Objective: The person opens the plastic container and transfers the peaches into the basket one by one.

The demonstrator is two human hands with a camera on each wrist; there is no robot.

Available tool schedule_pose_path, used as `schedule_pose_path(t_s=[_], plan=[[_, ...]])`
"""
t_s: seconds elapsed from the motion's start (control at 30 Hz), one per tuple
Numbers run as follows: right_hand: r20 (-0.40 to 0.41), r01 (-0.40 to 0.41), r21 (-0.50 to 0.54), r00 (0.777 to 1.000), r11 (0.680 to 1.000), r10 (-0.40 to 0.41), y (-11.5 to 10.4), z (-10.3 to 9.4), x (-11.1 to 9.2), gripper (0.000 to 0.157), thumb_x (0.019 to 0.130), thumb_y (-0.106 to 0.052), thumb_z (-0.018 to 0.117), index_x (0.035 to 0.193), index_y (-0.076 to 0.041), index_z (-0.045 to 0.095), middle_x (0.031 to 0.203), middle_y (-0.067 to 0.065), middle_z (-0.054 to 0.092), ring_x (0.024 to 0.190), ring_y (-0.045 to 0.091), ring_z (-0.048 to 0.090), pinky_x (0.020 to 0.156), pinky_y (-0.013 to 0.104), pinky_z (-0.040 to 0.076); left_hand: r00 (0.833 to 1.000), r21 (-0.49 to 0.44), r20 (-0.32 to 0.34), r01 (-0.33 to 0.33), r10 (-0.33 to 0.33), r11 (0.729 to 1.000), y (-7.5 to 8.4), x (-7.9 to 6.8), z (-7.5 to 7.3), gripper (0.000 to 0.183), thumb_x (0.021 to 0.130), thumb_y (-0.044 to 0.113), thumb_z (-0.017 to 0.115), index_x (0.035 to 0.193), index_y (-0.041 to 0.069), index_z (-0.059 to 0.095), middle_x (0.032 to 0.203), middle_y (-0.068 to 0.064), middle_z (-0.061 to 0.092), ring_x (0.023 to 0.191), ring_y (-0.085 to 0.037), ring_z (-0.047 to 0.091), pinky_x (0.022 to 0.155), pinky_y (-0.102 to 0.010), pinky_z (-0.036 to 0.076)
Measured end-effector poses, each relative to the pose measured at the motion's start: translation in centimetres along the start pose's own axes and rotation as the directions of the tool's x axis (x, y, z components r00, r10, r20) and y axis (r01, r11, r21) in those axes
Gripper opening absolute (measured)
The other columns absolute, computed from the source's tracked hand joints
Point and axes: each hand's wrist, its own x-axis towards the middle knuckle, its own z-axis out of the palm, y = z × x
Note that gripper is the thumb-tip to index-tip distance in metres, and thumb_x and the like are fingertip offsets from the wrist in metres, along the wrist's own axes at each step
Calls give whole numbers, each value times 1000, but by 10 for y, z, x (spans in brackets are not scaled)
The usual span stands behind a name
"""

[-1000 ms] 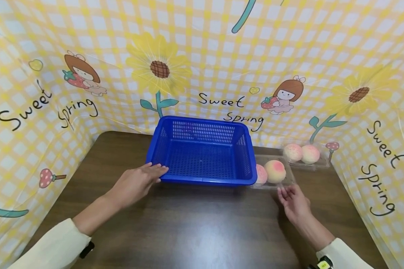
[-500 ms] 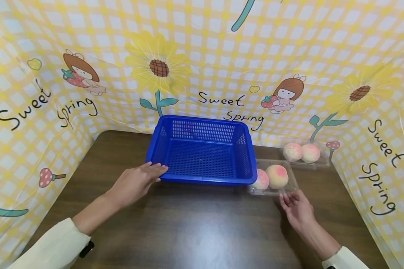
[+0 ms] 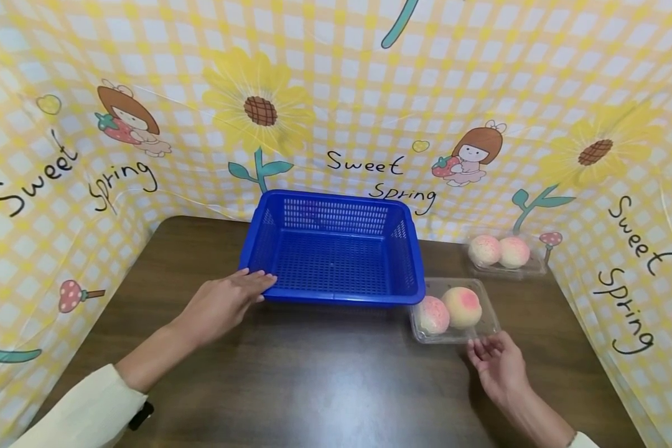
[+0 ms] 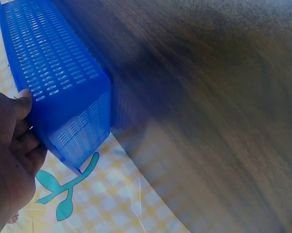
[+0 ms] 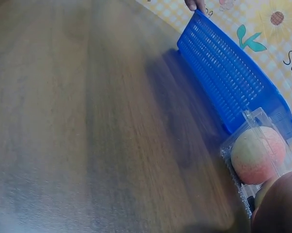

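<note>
A blue plastic basket (image 3: pixel 330 298) with slotted walls stands near the back of the table, nothing inside it. My left hand (image 3: pixel 224 305) grips its front-left rim; the left wrist view shows the thumb and curled fingers around that corner. To the right of the basket lies a clear plastic box (image 3: pixel 484 320) with two pink-and-cream, peach-like fruits (image 3: pixel 463 307) in it. My right hand (image 3: pixel 498 367) pinches the box's front-right edge, partly hidden in the right wrist view. The box's left side meets the basket's front-right corner in the head view.
A second clear box (image 3: pixel 529 267) with two similar peach-like fruits (image 3: pixel 514 252) sits farther back at the right. The brown wooden table (image 3: pixel 325 379) is bordered by a yellow checked cloth (image 3: pixel 358 112) behind and at both sides.
My right hand has drawn the nearer box of peach-like fruits toward the front, baring more of it beside the basket. The left hand and basket stay put.
</note>
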Motion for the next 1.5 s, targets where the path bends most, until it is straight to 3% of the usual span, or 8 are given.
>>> schedule_pose_path(t_s=[0.43, 0.6, 0.7, 0.8, 0.93, 1.2, 1.3, 1.5], plan=[[-1, -9, -111, 1000, 994, 9, 1, -9, -14, 17, 97, -15, 27, 92, -14, 43, 78, -3, 49, 81, 13, 53, 89, 28, 51, 996, -8, 28, -87, 87, 996, 13, 15, -18, 42, 91, 25, 65, 130, 9, 61, 131, -10, 61, 124, -26, 57, 100, -46, 48], [-92, 41, -339, 993, 940, -77, -9, -11, -18, 32, 95, -21, 24, 71, -18, 45, 67, -8, 45, 70, 14, 49, 76, 30, 51, 956, -106, -221, -219, 192, 970, 64, 33, -13, 23, 87, 17, 66, 108, 9, 71, 104, -3, 71, 96, -15, 64, 84, -32, 54], [-95, 96, -534, 980, 840, -173, -22, -8, -11, 28, 96, -19, 26, 79, -15, 48, 67, -9, 44, 66, 9, 48, 70, 26, 50, 986, -363, -130, -145, 104, 920, 108, 40, 2, 16, 88, 15, 65, 103, 12, 71, 95, 2, 70, 85, -7, 63, 77, -22, 54], [-23, 128, -734, 977, 667, -213, -42, -5, 3, 29, 98, -19, 30, 106, 0, 50, 78, -10, 50, 72, 2, 52, 72, 20, 50, 990, -646, 123, 130, -66, 752, 148, 50, 27, 18, 90, 12, 62, 106, 10, 69, 92, 0, 72, 78, -4, 63, 71, -18, 54], [100, 152, -852, 987, 501, -129, -70, -8, 25, 44, 101, -24, 33, 128, 11, 39, 93, -6, 56, 82, 1, 57, 78, 18, 52, 912, -765, 346, 411, -223, 496, 185, 73, 63, 23, 86, 7, 63, 107, -1, 66, 84, -8, 72, 66, -9, 63, 58, -18, 51], [286, 97, -819, 924, 565, 255, -89, -27, 56, 31, 104, -25, 33, 112, -9, 58, 99, -5, 67, 95, 10, 64, 85, 29, 52, 715, -814, 569, 561, -407, -153, 229, 109, 118, 24, 84, -6, 56, 106, -13, 51, 75, -10, 59, 61, -12, 57, 59, -29, 59], [327, 94, -779, 904, 620, 275, -87, -30, 59, 28, 103, -22, 37, 106, -15, 64, 97, -6, 68, 92, 10, 64, 82, 29, 51, 676, -788, 612, 568, -411, -238, 234, 114, 123, 24, 85, -6, 52, 108, -13, 52, 80, -10, 60, 68, -15, 60, 70, -40, 61], [410, 161, -715, 885, 681, 221, -90, -32, 61, 30, 102, -12, 36, 105, -17, 66, 95, -6, 70, 87, 6, 63, 75, 24, 52, 675, -802, 595, 526, -436, -281, 236, 127, 123, 23, 78, -12, 51, 100, -6, 52, 77, -5, 52, 62, -14, 55, 66, -37, 60]])
